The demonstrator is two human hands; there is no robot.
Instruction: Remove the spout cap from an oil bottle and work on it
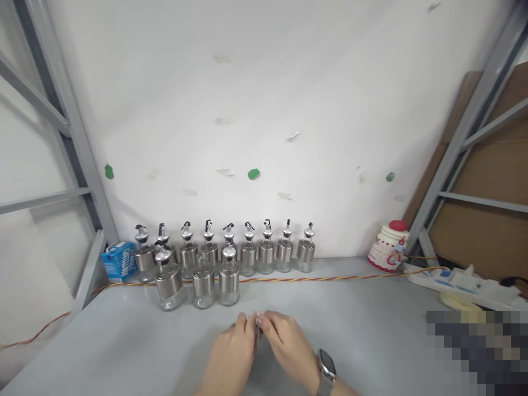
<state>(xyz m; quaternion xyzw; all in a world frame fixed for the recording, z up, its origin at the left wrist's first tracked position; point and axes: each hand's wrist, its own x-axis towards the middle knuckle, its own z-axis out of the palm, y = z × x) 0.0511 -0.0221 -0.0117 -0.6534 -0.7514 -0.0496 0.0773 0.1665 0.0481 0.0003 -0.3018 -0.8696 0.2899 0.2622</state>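
Note:
Just above the front of the table, my left hand (233,349) and my right hand (291,346) meet, fingers curled and closed. Between their fingertips is a small shiny piece (258,325), mostly hidden, so its exact kind cannot be made out. Beyond the hands stand three glass oil bottles with steel sleeves: a left one (169,285) with a pourer spout, a middle one (204,283) with a bare glass neck, and a right one (229,281) with a silver spout top. A back row of several similar bottles (248,256) with black-tipped spouts lines the wall.
A blue carton (119,261) stands at the row's left end. A red-and-yellow twisted cord (313,279) runs along the back of the grey table (355,313). To the right are a white jar with red lid (388,247) and a white power strip (466,283). Grey metal posts flank both sides.

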